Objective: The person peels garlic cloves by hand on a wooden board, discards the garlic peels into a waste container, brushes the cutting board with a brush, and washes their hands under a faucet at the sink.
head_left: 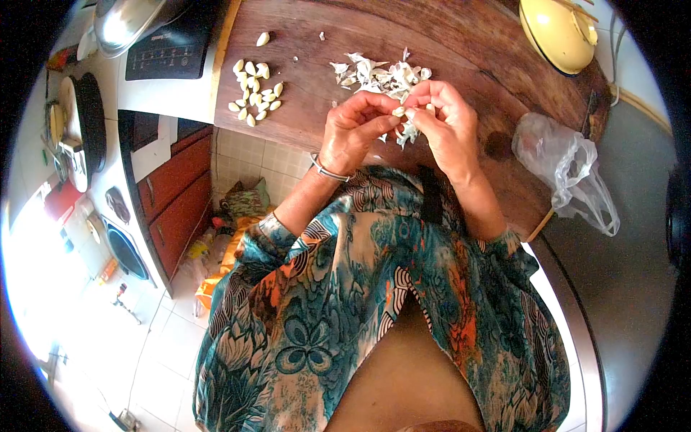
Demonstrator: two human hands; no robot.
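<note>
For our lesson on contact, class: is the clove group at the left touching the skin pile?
Apart. The head view shows it: bare wood lies between the clove group and the skin pile.

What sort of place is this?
Probably a home kitchen: peeled garlic cloves and papery skins on a wooden worktop, what looks like an induction cooktop to the left, and red-fronted drawers.
</note>
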